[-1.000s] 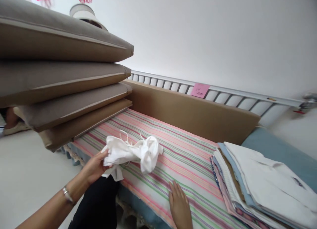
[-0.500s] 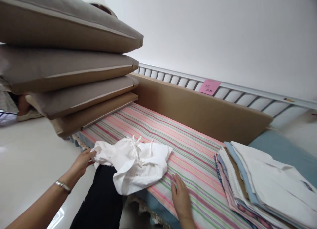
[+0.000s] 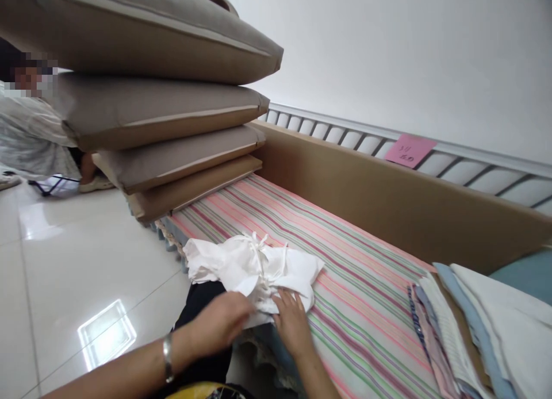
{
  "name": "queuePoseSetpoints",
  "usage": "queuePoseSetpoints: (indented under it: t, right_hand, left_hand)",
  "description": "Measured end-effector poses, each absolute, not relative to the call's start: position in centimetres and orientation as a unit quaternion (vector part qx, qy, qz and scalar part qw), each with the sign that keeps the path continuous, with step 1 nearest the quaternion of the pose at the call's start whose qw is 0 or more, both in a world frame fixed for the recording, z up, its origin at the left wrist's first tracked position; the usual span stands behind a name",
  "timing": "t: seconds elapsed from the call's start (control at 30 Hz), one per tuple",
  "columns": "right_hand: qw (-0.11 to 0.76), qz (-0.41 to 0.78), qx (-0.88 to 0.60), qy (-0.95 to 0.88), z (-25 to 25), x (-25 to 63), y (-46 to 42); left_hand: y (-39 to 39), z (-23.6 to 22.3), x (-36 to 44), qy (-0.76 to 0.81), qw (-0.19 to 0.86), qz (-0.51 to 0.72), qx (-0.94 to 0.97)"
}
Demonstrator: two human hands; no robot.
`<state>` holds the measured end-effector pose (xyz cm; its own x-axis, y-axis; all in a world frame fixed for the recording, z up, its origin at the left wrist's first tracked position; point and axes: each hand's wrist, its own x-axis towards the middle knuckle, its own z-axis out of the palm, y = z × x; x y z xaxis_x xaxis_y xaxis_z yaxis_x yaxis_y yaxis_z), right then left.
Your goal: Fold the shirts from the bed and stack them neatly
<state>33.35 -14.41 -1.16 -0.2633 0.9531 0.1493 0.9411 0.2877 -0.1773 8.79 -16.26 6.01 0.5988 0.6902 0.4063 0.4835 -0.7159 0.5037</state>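
A thin white garment (image 3: 297, 264) with narrow ties lies crumpled at the front edge of a striped sheet (image 3: 362, 295). My left hand (image 3: 222, 324), a metal bracelet on its wrist, is closed at the garment's lower edge. Motion blurs its fingertips. To its right, my right hand (image 3: 293, 324) rests on the cloth, its fingers stretched out and a little apart. Part of the garment's lower edge is hidden behind both hands. Dark-clad legs show below the left end of the cloth.
Thick grey-brown cushions (image 3: 172, 106) are stacked at the back left. Folded clothes (image 3: 504, 313) lie in a pile at the right. A brown board (image 3: 366, 192) leans along the railing, with a pink note (image 3: 409, 150) above it. A seated person (image 3: 34, 131) is at far left.
My left hand has left the garment's left end and moved right to its lower edge. My right hand has moved from the sheet onto the garment. The view has shifted left.
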Motion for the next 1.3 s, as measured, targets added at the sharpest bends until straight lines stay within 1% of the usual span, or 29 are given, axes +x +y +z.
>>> queuePoseSetpoints:
  t: [0.07,0.13,0.23,0.3,0.37,0.47,0.57,0.67,0.73,0.87,0.97,1.13,1.3]
  right_hand:
    - [0.111,0.024,-0.590,-0.799,-0.5,33.5,-14.3]
    - [0.101,0.020,-0.585,-0.804,0.7,33.7,-14.5]
    - [0.091,0.002,-0.579,-0.810,2.8,34.8,-15.1]
    - [0.093,-0.011,-0.583,-0.807,3.9,36.3,-15.6]
    - [0.099,-0.008,-0.591,-0.801,4.7,37.7,-16.0]
    - [0.115,0.022,-0.615,-0.780,5.2,38.5,-16.6]
    - [0.171,0.052,-0.611,-0.771,5.7,36.4,-16.9]
    - [0.232,0.099,-0.577,-0.777,6.1,32.5,-16.7]
    - [0.266,0.145,-0.583,-0.754,6.1,30.3,-16.4]
    - [0.331,0.231,-0.598,-0.693,5.8,28.8,-15.5]
    - [0.348,0.257,-0.591,-0.681,6.0,29.2,-15.1]
    - [0.350,0.272,-0.590,-0.675,6.5,29.1,-15.0]
    - [0.352,0.248,-0.584,-0.688,6.7,28.7,-15.2]
  left_hand:
    - [-17.4,5.2,11.7,0.306,0.160,0.200,0.917]
    - [-16.9,4.1,13.4,0.332,0.115,0.142,0.925]
    - [-14.5,3.1,13.7,0.384,0.040,0.093,0.918]
    - [-12.7,3.6,13.1,0.399,0.002,0.089,0.913]
    - [-11.5,5.1,12.4,0.393,-0.016,0.108,0.913]
    - [-10.9,7.6,12.1,0.371,-0.015,0.152,0.916]
    - [-11.5,9.2,13.0,0.358,-0.008,0.182,0.916]
    - [-12.5,9.6,14.0,0.321,0.013,0.210,0.923]
    - [-12.9,9.6,14.3,0.297,0.036,0.240,0.924]
    - [-13.2,9.3,12.4,0.335,0.087,0.349,0.871]
    - [-13.5,8.5,9.9,0.385,0.094,0.419,0.817]
    - [-14.3,7.3,8.4,0.400,0.091,0.389,0.825]
    - [-14.3,8.2,10.4,0.388,0.030,0.420,0.820]
